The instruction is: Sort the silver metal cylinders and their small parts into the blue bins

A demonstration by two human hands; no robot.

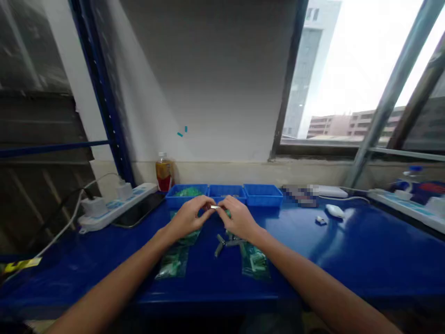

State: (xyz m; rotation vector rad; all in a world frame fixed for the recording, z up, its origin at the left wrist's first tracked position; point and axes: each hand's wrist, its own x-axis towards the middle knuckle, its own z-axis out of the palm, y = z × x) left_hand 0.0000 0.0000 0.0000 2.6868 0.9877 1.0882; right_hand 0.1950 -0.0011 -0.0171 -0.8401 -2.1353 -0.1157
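Observation:
My left hand and my right hand meet over the middle of the blue table, fingers pinched together on a small silvery metal piece held between them. Below my hands lie a few grey metal parts on the tabletop. A clear bag of green parts lies under my left wrist, and a second such bag lies under my right wrist. Three blue bins stand in a row just beyond my hands; the left one holds green parts.
A white power strip with plugged chargers lies at the left, next to a dark phone. A bottle of amber drink stands by the wall. A white mouse and another power strip are at the right, under a window.

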